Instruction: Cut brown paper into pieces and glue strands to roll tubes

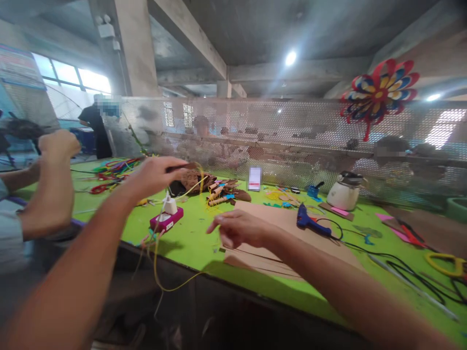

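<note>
My left hand [158,176] is raised over the green table, thumb and fingers closed on a small brown piece [188,166] whose shape is hard to make out. A thin yellow strand [202,182] loops down just beyond it. Behind that hand lies a pile of brown pieces [191,181] beside rolled tan tubes [220,199] with blue bits. My right hand [237,228] hovers over the near left edge of a large brown sheet [277,223]. Its index finger points left, the other fingers are loosely bent, and I see nothing held in it.
A magenta power strip [167,219] with a white plug sits near the front edge. A blue glue gun [312,221] rests on the sheet, its black cord running right. Beyond are a kettle [345,193], a phone [254,178] and a mesh screen. A co-worker's arm [54,184] is at left.
</note>
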Available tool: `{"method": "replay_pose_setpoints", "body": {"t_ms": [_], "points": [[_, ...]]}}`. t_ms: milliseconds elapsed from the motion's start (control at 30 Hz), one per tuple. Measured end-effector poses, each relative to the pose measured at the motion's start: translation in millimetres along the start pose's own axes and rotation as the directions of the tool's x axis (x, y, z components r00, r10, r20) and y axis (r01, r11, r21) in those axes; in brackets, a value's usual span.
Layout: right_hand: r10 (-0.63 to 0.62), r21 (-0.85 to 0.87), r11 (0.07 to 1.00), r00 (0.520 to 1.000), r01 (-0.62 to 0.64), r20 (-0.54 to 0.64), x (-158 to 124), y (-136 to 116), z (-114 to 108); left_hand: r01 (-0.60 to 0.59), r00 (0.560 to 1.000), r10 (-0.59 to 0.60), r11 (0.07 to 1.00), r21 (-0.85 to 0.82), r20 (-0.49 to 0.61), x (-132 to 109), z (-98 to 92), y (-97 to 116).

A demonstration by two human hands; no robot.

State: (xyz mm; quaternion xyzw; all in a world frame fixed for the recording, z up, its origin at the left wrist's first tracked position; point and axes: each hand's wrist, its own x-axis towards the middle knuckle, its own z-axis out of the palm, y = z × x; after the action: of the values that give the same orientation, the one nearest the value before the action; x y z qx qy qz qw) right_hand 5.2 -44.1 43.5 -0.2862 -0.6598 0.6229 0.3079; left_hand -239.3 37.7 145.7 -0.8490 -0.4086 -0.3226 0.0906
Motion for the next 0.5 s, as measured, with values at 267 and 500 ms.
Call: {"method": "replay_pose_setpoints", "body": {"t_ms": [267,500], "points": [[0.139,-0.302,0.894,0.847,-0.331,-0.514,-153,1,-92,-0.117,0.876,0.352,0.817,-0.564,0.329,63,172.4,87],[0.218,-0.604,0.449,0.737,-0.658,-0.64,-256,9,-124,-0.189,0.677,0.584,0.726,-0.661,0.448,33,239.2,151]]}}
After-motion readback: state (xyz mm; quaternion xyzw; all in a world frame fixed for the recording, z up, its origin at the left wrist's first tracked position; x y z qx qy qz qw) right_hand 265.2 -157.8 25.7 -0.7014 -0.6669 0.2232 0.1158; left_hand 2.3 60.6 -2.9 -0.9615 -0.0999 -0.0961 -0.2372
